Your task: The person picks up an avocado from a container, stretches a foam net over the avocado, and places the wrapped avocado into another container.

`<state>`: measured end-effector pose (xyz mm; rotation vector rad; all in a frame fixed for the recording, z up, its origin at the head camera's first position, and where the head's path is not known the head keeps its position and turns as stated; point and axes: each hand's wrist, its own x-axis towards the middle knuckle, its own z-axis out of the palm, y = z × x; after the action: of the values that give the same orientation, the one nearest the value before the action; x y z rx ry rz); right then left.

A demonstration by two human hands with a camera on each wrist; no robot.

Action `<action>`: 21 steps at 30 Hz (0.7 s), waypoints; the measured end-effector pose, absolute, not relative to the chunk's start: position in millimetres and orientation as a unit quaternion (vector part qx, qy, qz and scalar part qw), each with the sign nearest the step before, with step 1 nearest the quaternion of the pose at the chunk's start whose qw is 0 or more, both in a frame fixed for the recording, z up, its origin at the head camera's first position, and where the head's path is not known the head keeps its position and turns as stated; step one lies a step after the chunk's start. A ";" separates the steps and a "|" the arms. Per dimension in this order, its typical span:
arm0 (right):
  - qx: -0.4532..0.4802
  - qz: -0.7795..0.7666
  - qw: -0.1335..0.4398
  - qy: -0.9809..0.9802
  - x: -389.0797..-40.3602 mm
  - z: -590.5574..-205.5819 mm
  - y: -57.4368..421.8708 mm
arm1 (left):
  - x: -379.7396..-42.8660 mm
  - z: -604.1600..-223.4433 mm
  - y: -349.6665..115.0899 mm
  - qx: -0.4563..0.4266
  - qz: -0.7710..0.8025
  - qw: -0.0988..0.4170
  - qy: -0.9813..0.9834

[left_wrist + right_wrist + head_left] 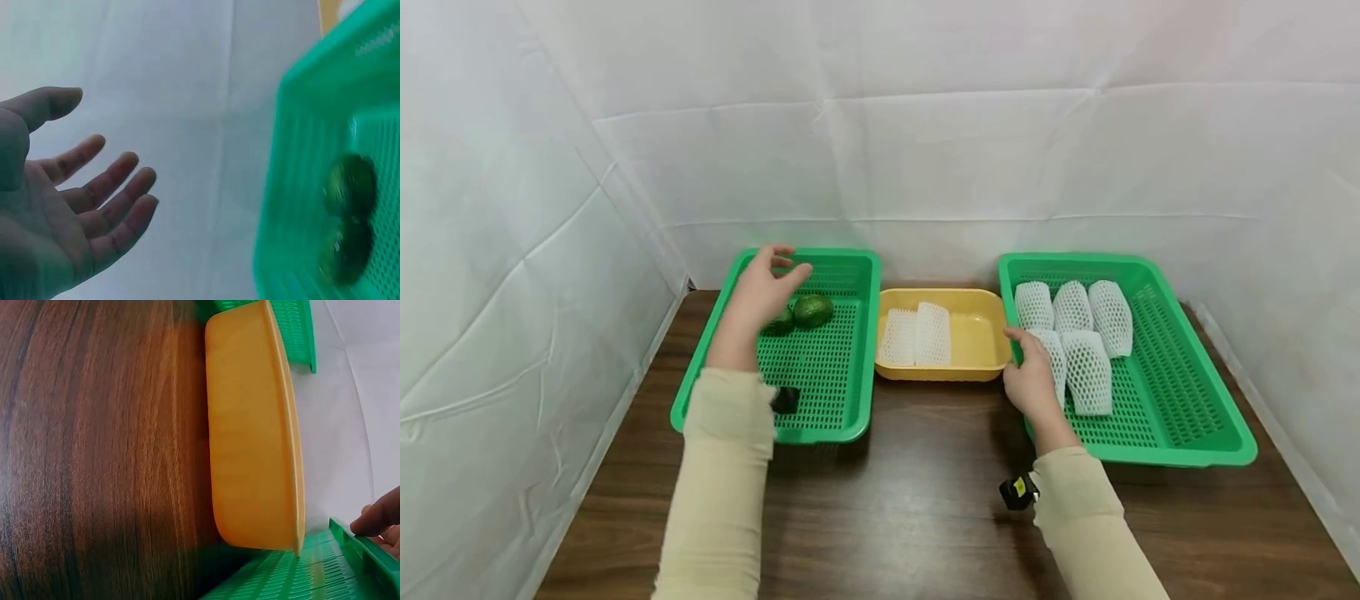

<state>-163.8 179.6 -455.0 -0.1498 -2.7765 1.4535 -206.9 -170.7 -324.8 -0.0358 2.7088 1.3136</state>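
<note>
My left hand [763,292] is raised over the left green basket [865,375], thumb and fingers apart with nothing between them. Two dark green, shiny, rounded fruits [812,311] lie side by side in that basket, one partly hidden by the hand in the head view. In the left wrist view the palm shows, its fingers loosely bent. My right hand [1030,375] is at the near-left rim of the right green basket [1180,367], fingers loosely extended. Beside it, several bulging white foam net sleeves [1087,375] lie in the basket; their contents are hard to make out.
Between the two baskets stands a shallow yellow tray [977,333] with flat white foam nets [932,333] in its left half. All stand on a dark wooden table [910,500]. White sheeting [925,167] hangs behind and at both sides.
</note>
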 end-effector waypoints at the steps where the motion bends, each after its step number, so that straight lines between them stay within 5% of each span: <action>1: -0.048 0.462 0.005 -0.885 -163.6 -455.5 179.4 | -216.5 -327.2 -177.7 -0.023 0.423 0.083 0.902; 11: -0.050 0.444 0.023 -0.894 -161.6 -458.9 180.6 | -257.2 -404.5 -210.4 -0.081 0.295 0.238 0.922; 21: -0.026 0.436 0.052 -0.898 -160.6 -461.4 179.0 | -260.7 -428.2 -212.3 -0.025 0.200 0.257 0.945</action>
<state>-160.6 179.0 -461.4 -0.0778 -2.7317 1.3273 -260.7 -212.3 -428.2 -0.0666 2.5650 0.5426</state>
